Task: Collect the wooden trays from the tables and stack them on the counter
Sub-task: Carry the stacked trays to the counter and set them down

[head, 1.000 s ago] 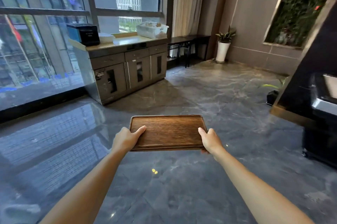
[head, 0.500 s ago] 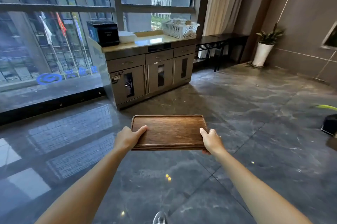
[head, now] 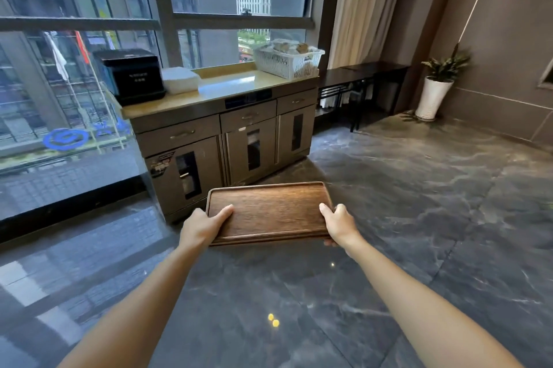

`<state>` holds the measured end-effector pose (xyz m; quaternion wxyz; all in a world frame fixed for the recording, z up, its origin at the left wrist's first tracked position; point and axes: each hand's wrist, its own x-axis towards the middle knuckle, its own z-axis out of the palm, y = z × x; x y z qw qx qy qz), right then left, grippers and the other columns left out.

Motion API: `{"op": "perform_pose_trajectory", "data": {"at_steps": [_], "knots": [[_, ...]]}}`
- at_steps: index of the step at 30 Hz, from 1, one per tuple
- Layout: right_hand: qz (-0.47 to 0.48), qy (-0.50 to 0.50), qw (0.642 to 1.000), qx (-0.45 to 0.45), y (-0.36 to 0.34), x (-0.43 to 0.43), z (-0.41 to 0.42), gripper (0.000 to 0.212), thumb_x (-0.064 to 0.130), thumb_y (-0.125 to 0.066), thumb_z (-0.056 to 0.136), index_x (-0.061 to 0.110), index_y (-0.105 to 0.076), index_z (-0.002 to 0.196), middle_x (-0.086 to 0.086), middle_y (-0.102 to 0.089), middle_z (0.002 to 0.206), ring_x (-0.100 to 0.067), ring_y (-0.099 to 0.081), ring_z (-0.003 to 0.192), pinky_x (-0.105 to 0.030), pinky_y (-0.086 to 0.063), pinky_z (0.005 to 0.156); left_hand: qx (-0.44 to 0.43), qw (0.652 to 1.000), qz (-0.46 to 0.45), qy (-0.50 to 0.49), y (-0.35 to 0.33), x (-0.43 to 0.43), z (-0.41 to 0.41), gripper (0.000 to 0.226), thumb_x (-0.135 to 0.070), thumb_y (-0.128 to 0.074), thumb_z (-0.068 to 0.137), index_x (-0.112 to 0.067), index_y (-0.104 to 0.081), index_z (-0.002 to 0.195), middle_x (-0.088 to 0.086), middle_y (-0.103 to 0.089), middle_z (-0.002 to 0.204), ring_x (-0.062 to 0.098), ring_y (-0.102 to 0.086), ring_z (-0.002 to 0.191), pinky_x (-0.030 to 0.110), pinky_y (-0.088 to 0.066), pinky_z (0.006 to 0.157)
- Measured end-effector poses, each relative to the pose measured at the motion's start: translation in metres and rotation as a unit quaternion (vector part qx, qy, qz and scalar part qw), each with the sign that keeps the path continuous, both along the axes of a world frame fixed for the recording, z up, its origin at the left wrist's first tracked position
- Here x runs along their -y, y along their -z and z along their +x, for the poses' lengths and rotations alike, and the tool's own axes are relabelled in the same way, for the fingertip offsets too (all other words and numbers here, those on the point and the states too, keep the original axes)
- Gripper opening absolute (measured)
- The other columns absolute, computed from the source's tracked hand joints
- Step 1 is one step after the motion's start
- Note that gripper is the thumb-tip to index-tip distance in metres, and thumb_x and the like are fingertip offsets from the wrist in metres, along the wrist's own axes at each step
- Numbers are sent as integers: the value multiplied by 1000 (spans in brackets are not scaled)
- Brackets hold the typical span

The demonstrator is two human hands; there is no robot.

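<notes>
From the head camera, the left hand (head: 201,225) and the right hand (head: 337,225) are each closed on a short end of one wooden tray (head: 269,212), thumbs lying on its top face and fingers tucked beneath. The tray is level, carried at arm's length over the dark marble floor (head: 419,218), touching nothing else.

Compared with a second ago, the desk (head: 227,89) under the window is much nearer and fills the middle of the view, and the tray's far edge now overlaps its cabinet doors. The hold on the tray looks unchanged. So the person is walking it in, and this looks like the carry leg of the task, close to set-down.

On the desk stand a black box (head: 131,76) at the left, a white stack of napkins (head: 181,80) beside it, and a white basket (head: 288,59) at the right. A bare stretch lies between napkins and basket, probably where the tray goes. No other tray shows there, so this may start the pile.
</notes>
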<state>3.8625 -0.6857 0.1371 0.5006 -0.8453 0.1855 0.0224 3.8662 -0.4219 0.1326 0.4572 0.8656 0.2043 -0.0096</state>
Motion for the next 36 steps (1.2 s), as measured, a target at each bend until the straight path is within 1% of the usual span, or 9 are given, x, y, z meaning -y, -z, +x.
{"op": "perform_pose_trajectory", "data": {"at_steps": [3, 7, 9, 11, 13, 18, 23, 30, 36], "knots": [[-4, -8, 1000, -16, 4, 10, 67, 32, 36, -40, 96, 5, -40, 102, -12, -48, 104, -26, -54, 65, -12, -30, 22, -5, 1000, 6, -8, 3, 11, 67, 70, -61, -61, 76, 3, -60, 105, 20, -65, 113, 36, -59, 106, 39, -46, 88], [-20, -31, 999, -27, 14, 26, 169, 47, 39, -38, 96, -1, -43, 120, -10, -49, 106, -19, -54, 52, -18, -34, 26, -8, 1000, 14, -18, 10, 29, 163, 68, -60, -60, 77, 2, -59, 105, 19, -65, 113, 36, -59, 106, 38, -45, 85], [-17, -44, 999, -22, 12, 36, 227, 49, 40, -38, 96, -1, -42, 123, -11, -50, 111, -17, -55, 51, -19, -36, 29, -7, 999, 23, -25, 8, 40, 213, 66, -59, -58, 80, 2, -59, 104, 20, -64, 112, 36, -59, 106, 36, -43, 81], [-16, -59, 998, -11, 5, 46, 289, 50, 41, -38, 96, 0, -42, 124, -13, -54, 116, -17, -56, 53, -19, -37, 30, -3, 999, 24, -33, 1, 50, 266, 68, -60, -57, 79, 3, -61, 105, 20, -66, 112, 36, -60, 105, 38, -46, 84], [-15, -73, 997, -1, -6, 56, 349, 49, 41, -38, 96, 1, -43, 124, -16, -55, 121, -19, -58, 58, -19, -37, 30, 6, 999, 26, -42, -10, 60, 318, 70, -61, -56, 79, 3, -62, 105, 20, -66, 113, 37, -60, 105, 39, -46, 87], [-6, -94, 995, 21, -16, 69, 476, 48, 39, -40, 96, -1, -44, 122, -19, -56, 122, -29, -62, 79, -14, -35, 24, 8, 996, 37, -81, -31, 74, 431, 69, -61, -56, 80, 2, -58, 107, 19, -63, 116, 36, -57, 108, 34, -38, 79], [9, -115, 993, 2, 3, 68, 583, 48, 39, -39, 96, -2, -44, 122, -19, -56, 121, -22, -58, 60, -12, -33, 24, -5, 994, 44, -97, -20, 74, 530, 69, -61, -57, 79, 3, -59, 107, 19, -64, 116, 35, -58, 108, 33, -39, 79], [3, -134, 991, -12, 30, 43, 758, 50, 41, -38, 97, 1, -42, 126, -16, -56, 120, -26, -59, 78, -9, -33, 25, -14, 993, 33, -110, 10, 53, 690, 69, -60, -57, 80, 3, -59, 109, 20, -64, 119, 36, -57, 111, 35, -43, 85], [-7, -165, 986, -17, 13, -2, 934, 50, 42, -38, 96, 1, -43, 124, -9, -53, 104, -18, -55, 55, -10, -30, 24, -15, 990, 20, -140, 0, 11, 852, 71, -59, -57, 80, 4, -57, 112, 22, -62, 122, 38, -55, 115, 39, -44, 92]]}}
